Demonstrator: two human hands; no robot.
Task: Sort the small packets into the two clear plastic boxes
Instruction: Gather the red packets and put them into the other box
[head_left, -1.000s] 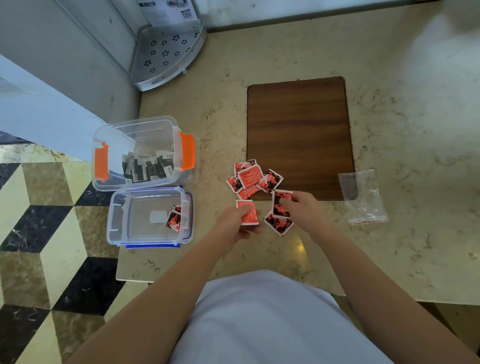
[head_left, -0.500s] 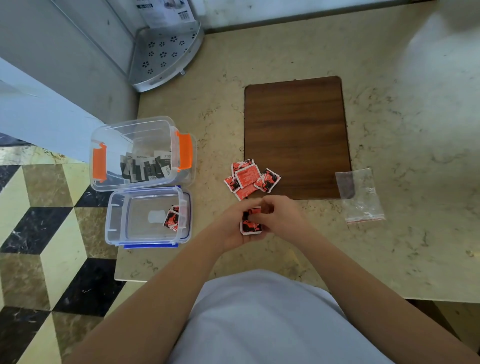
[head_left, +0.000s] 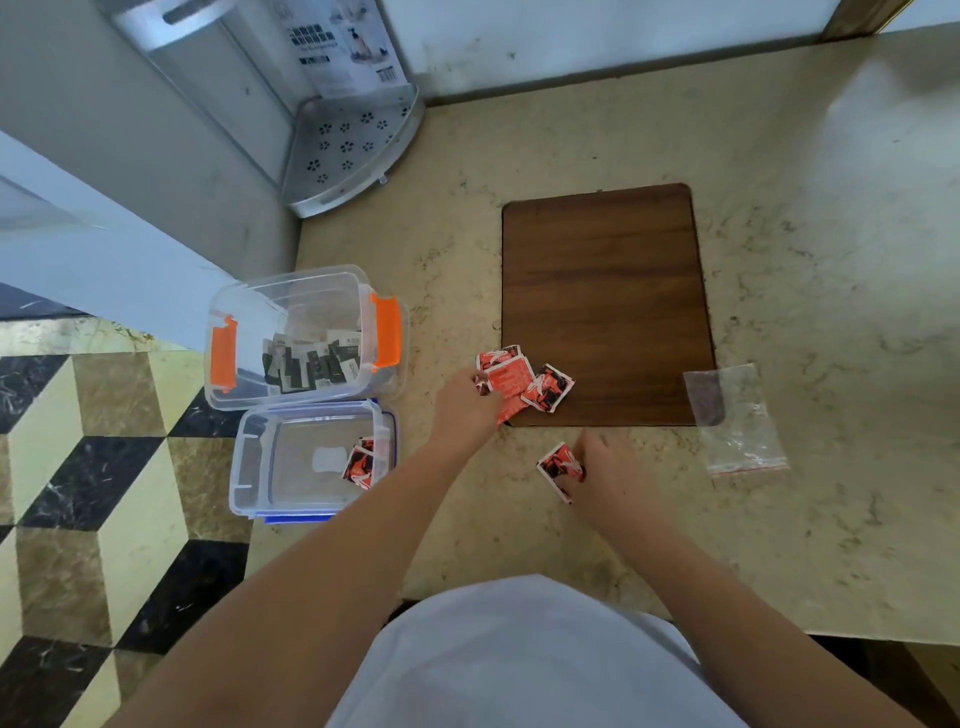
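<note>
Several red packets (head_left: 524, 379) lie in a loose pile at the near left corner of the wooden board (head_left: 602, 301). My left hand (head_left: 465, 410) rests on the left edge of that pile, fingers touching a packet. My right hand (head_left: 605, 467) holds a small stack of red packets (head_left: 560, 465) just in front of the board. The box with orange clips (head_left: 306, 338) holds several dark packets. The box with blue clips (head_left: 311, 460) in front of it holds red packets (head_left: 359, 463) against its right wall.
An empty clear zip bag (head_left: 737, 421) lies right of the board. A grey perforated corner shelf (head_left: 348, 150) stands at the back left. The counter's left edge runs just past the boxes, with tiled floor below.
My hands were together with the gathered packets; they have parted. The right hand keeps the stack, and the left hand has reached forward to the pile at the board's corner.
</note>
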